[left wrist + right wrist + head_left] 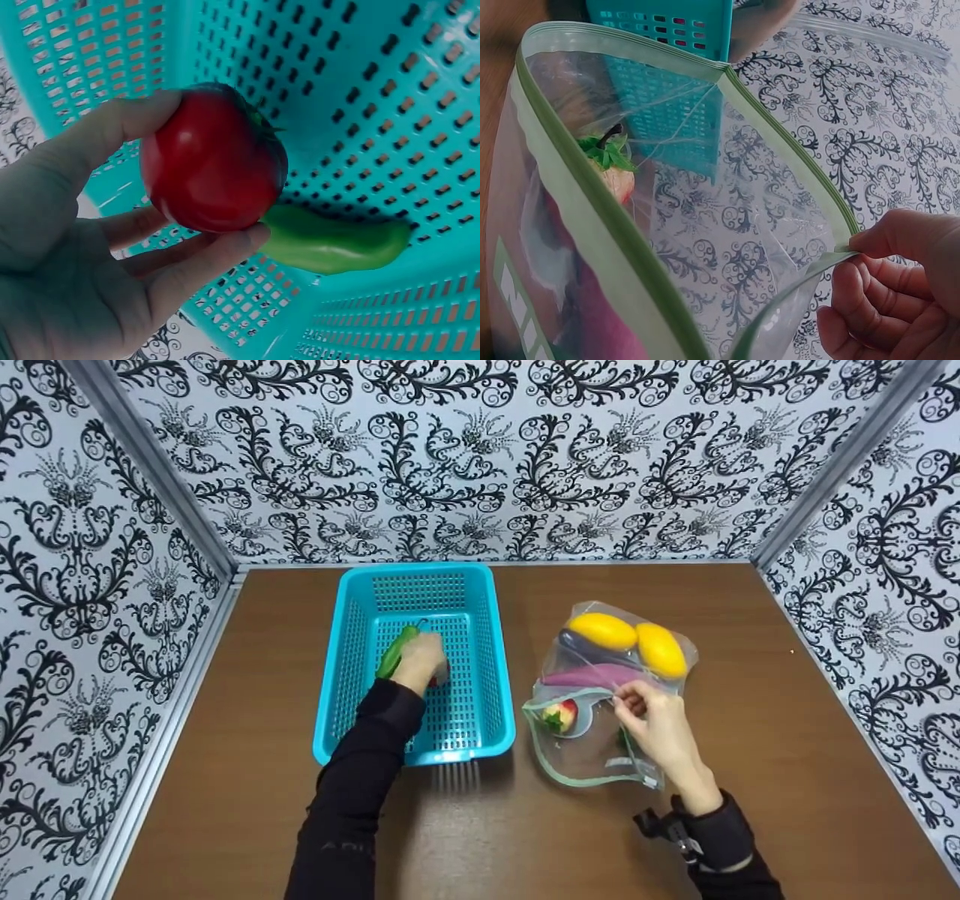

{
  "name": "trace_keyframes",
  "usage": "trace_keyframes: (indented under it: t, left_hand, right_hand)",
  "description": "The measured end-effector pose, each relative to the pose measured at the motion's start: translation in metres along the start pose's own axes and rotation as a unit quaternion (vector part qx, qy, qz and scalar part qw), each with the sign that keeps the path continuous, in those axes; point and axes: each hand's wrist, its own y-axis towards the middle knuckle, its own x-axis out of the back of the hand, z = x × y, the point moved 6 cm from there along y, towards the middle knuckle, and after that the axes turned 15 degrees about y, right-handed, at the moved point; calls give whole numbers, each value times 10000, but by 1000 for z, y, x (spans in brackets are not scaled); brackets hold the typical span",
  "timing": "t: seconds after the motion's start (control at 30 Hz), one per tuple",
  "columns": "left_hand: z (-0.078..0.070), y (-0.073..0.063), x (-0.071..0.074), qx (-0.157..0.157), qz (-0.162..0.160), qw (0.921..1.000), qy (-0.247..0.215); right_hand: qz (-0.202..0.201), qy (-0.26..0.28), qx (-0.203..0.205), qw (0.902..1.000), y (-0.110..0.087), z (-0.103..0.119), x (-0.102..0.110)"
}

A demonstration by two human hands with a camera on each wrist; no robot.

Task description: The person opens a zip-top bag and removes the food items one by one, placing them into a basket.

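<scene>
My left hand (421,656) reaches down into the blue-green plastic basket (324,727). In the left wrist view, its thumb and fingers grip a red tomato (214,157). Beside it, a green pepper (337,244) lies on the basket floor. To the right, my right hand (664,727) pinches the green-edged rim of a clear zip bag (574,776) between thumb and finger. The bag's mouth is spread wide. Inside show a red-and-pale fruit with green leaves (619,180) and a long pink-purple vegetable (577,676).
Two yellow mangoes (602,631) and a dark eggplant (576,645) lie at the far end of the bag, seemingly under its clear plastic. The brown table (262,660) ends at patterned walls (480,465) at the back and sides.
</scene>
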Motion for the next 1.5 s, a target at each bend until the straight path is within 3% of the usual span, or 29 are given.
trace_keyframes:
  t: [0.2, 0.47, 0.63, 0.83, 0.97, 1.13, 1.5]
  left_hand:
    - [-1, 0, -4, 13, 173, 9998, 35]
    - [-7, -1, 0, 24, 4, 9997, 245]
    - [-9, -6, 7, 205, -366, 9991, 56]
    - [-18, -20, 24, 293, -1125, 9932, -56]
    - [-30, -35, 37, 215, -1702, 9850, -197]
    - [-50, -61, 53, -170, -2343, 9717, -247]
    - [-94, -130, 76, -1024, -3652, 9253, 90]
  right_hand:
    - [-7, -15, -81, 10000, 0, -1, 0]
    - [-38, -24, -116, 9999, -1, -1, -1]
    - [-28, 0, -128, 9999, 0, -2, -1]
    - [-1, -9, -205, 9998, 0, -2, -2]
    - [-2, -22, -227, 9997, 0, -2, -2]
    - [3, 2, -139, 9999, 0, -2, -2]
    - [-50, 26, 18, 10000, 1, -1, -1]
